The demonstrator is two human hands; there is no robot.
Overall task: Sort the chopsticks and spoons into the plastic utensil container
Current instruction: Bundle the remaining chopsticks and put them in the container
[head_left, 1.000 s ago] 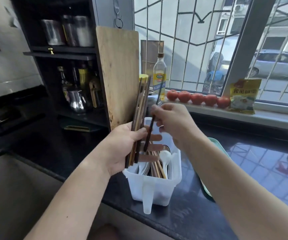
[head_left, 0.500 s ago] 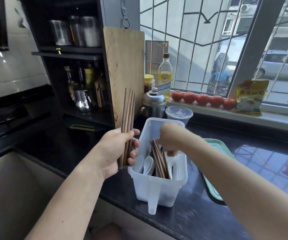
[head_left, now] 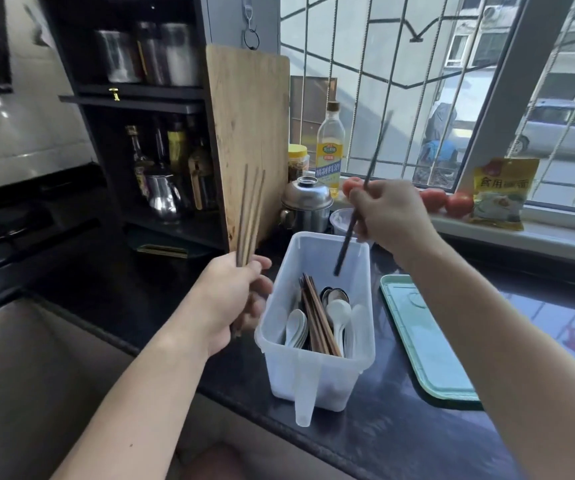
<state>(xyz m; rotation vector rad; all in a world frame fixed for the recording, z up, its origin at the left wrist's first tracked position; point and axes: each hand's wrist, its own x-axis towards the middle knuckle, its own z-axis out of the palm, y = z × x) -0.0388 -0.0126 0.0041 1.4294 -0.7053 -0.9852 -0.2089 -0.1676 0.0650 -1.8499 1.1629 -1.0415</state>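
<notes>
Plastic utensil container (head_left: 317, 379): translucent white, rectangular, standing upright on the dark countertop (head_left: 383, 441), with a spout-like tab hanging from its near wall. All places below are given relative to it.

Contents: brown chopsticks (head_left: 319, 317) leaning along the middle, tips toward the near wall; white spoons (head_left: 338, 311) on either side of them; metal spoons (head_left: 334, 294) just behind the white ones (count not readable).

Left hand (head_left: 234, 299): just left of the container, touching or nearly touching its left wall. Fingers curled round a bundle of brown chopsticks (head_left: 251, 209), held close to upright and rising well above the container's rim.

Right hand (head_left: 388, 213): above the container's far right corner. Fingers and thumb pinch a single dark chopstick (head_left: 348, 237), tilted, its lower end inside the far part of the container without touching the contents, its upper end blurred.

Surroundings: mint-green tray (head_left: 428, 344) flat on the countertop just right of the container, apart from it. Steel lidded pot (head_left: 306, 206) directly behind it. Wooden cutting board (head_left: 248, 133) upright behind and to the left, against a dark shelf unit (head_left: 133, 109). Oil bottle (head_left: 330, 150) behind the pot. Tomatoes (head_left: 459, 204) and a yellow packet (head_left: 500, 195) on the windowsill, behind and to the right. Steel sink (head_left: 36, 375) well to the left.
</notes>
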